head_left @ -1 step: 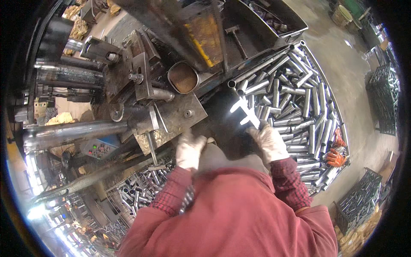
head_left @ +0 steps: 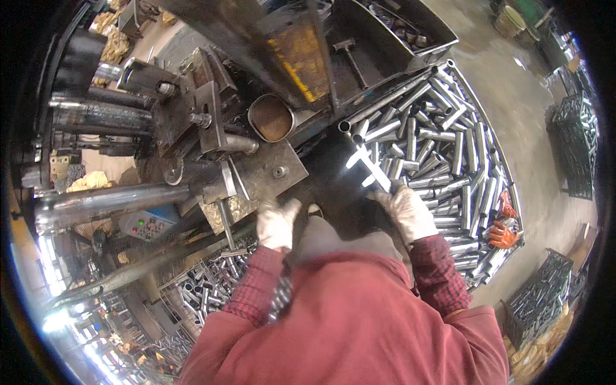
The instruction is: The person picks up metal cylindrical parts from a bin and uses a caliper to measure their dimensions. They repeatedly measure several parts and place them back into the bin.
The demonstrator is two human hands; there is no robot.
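Observation:
My right hand [head_left: 404, 208], in a pale work glove, is closed on one end of a caliper [head_left: 371, 172]. The caliper's jaws point away to the upper left, and its surface is washed out by glare. Beside the front edge of the machine's metal plate [head_left: 282, 157] is my left hand [head_left: 276, 226], also gloved. Its thumb stands apart from the fingers, whose tips are blurred, and I see nothing held in it. Just past the caliper, to the right, lies a large heap of cut steel tubes [head_left: 443, 151] in a bin.
The machine has thick cylinders [head_left: 115, 200] at left and a push-button panel [head_left: 149, 224]. A container of brown material [head_left: 272, 119] stands near the plate. A hammer [head_left: 353, 63] lies at the back. Orange gloves [head_left: 502, 234] rest on the tubes. More tubes fill a lower-left basket [head_left: 170, 292].
My left hand has shifted slightly left and upward. The caliper stays in my right hand, almost in the same place, and the whole view has moved a little.

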